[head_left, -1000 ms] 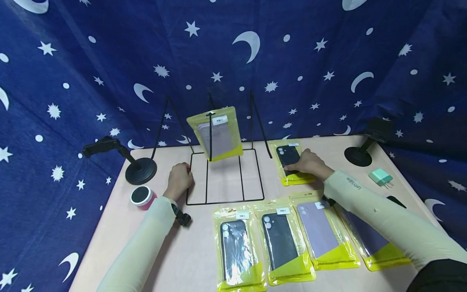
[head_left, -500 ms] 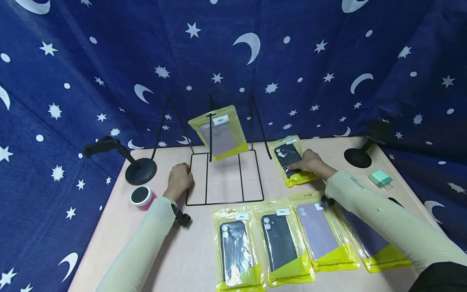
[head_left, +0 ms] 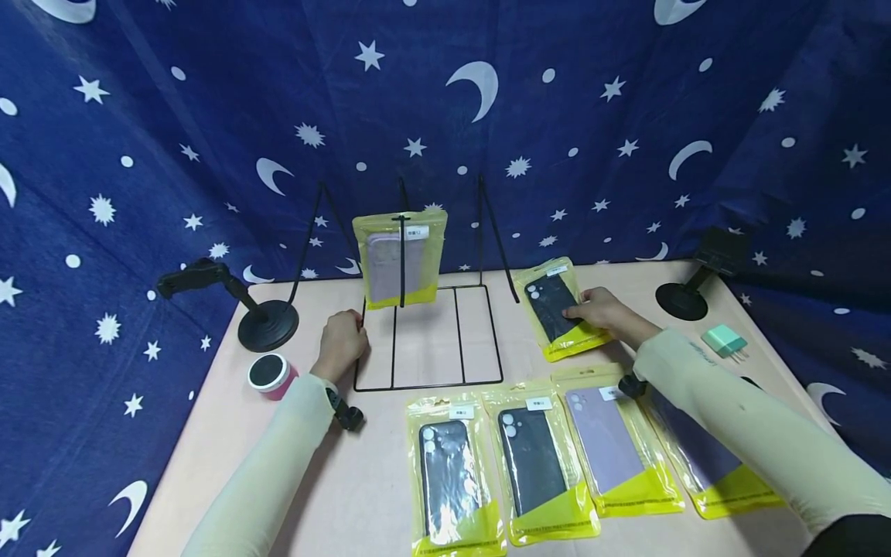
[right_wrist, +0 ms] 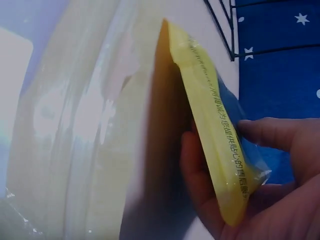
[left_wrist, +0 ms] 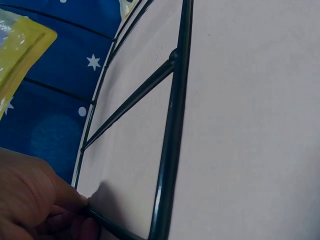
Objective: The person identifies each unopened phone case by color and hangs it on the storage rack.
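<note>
**Held packet, rack just to its left**

My worktop carries the rack at the middle of its back edge, a hanging packet on the middle arm. Four flat packets lie toward the front edge, right of the middle.

The held packet is right of the rack, its top left corner just beside the tip of the bare right arm. Its long axis leans: top end back and left, yellow end toward me, raised off the worktop; whether the top end touches, I can't tell.

My right hand is the nearer; the packet lies leftward from it, right edge clamped between thumb and fingers. My left hand pinches the rack's left side.
</note>
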`<move>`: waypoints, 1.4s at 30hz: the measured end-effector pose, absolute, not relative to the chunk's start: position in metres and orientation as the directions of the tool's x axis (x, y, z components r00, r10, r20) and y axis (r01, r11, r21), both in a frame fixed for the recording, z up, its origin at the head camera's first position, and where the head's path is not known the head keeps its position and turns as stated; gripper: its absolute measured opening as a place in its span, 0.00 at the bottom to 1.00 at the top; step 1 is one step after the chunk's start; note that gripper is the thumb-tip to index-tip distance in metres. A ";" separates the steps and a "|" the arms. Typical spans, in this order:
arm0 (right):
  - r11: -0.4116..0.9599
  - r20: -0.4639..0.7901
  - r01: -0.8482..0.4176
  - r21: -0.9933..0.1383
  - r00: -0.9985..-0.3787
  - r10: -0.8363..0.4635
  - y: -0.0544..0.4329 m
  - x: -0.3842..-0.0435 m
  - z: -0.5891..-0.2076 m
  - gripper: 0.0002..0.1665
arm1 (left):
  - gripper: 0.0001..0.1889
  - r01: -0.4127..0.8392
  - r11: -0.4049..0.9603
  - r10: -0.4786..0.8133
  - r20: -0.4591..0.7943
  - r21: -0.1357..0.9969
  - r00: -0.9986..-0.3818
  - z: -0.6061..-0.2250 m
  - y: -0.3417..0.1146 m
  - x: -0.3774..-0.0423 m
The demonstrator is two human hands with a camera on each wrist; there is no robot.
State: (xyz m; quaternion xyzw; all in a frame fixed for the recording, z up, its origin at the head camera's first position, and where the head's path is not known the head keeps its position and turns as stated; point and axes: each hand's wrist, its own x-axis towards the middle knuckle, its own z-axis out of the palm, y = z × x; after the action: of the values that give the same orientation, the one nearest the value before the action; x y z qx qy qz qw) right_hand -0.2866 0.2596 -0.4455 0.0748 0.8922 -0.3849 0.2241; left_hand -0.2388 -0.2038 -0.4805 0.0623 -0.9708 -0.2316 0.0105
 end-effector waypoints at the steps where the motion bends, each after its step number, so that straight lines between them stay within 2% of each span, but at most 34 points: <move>1: 0.674 -0.457 0.309 -0.671 -0.888 -0.047 0.260 -0.285 -0.445 0.24 | 0.12 -0.112 0.887 -0.123 -0.004 0.448 -0.992 -0.481 -0.204 -0.239; 4: 0.634 -0.451 0.308 -0.709 -0.890 -0.072 0.260 -0.280 -0.441 0.20 | 0.12 -0.093 0.891 -0.109 0.010 0.445 -0.994 -0.483 -0.205 -0.238; 9: 0.608 -0.423 0.288 -0.740 -0.902 -0.088 0.258 -0.266 -0.431 0.22 | 0.13 -0.079 0.890 -0.101 0.026 0.450 -0.995 -0.484 -0.207 -0.237; 14: 0.594 -0.323 0.206 -0.778 -0.941 -0.096 0.257 -0.246 -0.418 0.25 | 0.12 -0.076 0.890 -0.105 0.040 0.450 -0.994 -0.485 -0.207 -0.237; 20: 0.458 -0.212 0.120 -0.881 -0.965 -0.156 0.262 -0.218 -0.406 0.26 | 0.13 -0.076 0.889 -0.104 0.037 0.451 -0.994 -0.487 -0.207 -0.238; 27: 0.387 -0.135 0.053 -0.921 -0.973 -0.189 0.264 -0.182 -0.386 0.33 | 0.11 -0.059 0.888 -0.093 0.053 0.457 -0.994 -0.487 -0.208 -0.236; 34: 0.337 -0.001 -0.067 -0.939 -0.980 -0.197 0.265 -0.152 -0.376 0.22 | 0.14 -0.059 0.888 -0.095 0.055 0.455 -0.994 -0.485 -0.207 -0.237; 37: 0.310 0.039 -0.098 -0.946 -0.981 -0.192 0.262 -0.140 -0.376 0.21 | 0.14 -0.058 0.894 -0.092 0.055 0.445 -0.994 -0.485 -0.207 -0.237; 42: 0.389 0.119 -0.161 -0.907 -0.984 -0.131 0.255 -0.120 -0.378 0.20 | 0.14 -0.071 0.892 -0.099 0.041 0.446 -0.994 -0.487 -0.207 -0.237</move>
State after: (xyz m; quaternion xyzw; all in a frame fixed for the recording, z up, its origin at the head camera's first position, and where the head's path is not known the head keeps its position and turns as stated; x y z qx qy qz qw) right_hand -0.1204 0.2553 -0.3784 -0.0876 0.8332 -0.5458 -0.0138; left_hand -0.2368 -0.2067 -0.4868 0.0438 -0.9721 -0.2281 0.0313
